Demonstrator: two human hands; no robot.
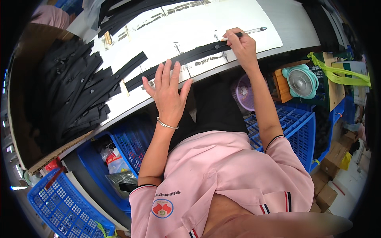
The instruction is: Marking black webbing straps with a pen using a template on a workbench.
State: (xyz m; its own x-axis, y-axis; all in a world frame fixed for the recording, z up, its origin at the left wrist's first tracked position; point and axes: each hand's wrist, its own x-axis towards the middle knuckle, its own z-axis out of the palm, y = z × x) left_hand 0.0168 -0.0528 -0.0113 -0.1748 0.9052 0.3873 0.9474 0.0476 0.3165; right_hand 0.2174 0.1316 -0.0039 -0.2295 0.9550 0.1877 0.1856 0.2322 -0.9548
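A long black fabric strip lies across a white sheet that bears dark marks and smudges. My left hand is palm down with its fingers spread, resting at the strip and the near edge of the sheet; it grips nothing. Held in my right hand is a pen with a clear barrel, its tip down at the strip's right part. Close to that tip, a small round button-like piece sits on the strip. Another short black strip end lies left of my left hand.
A cardboard box at the left holds a heap of black strips. More dark strips lie at the far side. Below the table edge stand blue crates, a purple basket and a turquoise fan.
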